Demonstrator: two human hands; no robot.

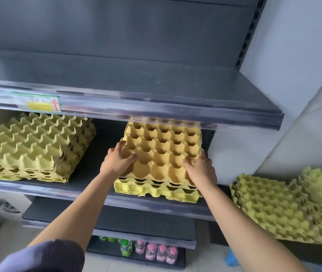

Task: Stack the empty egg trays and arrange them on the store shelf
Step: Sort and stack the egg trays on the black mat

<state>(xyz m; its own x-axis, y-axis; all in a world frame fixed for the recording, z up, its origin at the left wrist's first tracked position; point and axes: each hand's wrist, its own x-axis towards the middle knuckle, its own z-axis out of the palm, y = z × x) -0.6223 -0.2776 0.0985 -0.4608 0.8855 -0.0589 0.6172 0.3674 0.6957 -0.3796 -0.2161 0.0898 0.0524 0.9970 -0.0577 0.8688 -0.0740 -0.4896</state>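
Store shelf [89, 173] bears one stack [34, 146] leftward; left hand [117, 160] and right hand [200, 168] clasp the top tray [162, 150], probably seating it; loose trays [274, 209] wait rightward.

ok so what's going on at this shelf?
A person is shelving empty egg trays. The left hand and right hand grip the near corners of an orange tray on top of a short yellow stack on the middle shelf. Another stack sits further left on the same shelf. A pile of trays lies to the right of the shelving, not yet shelved.
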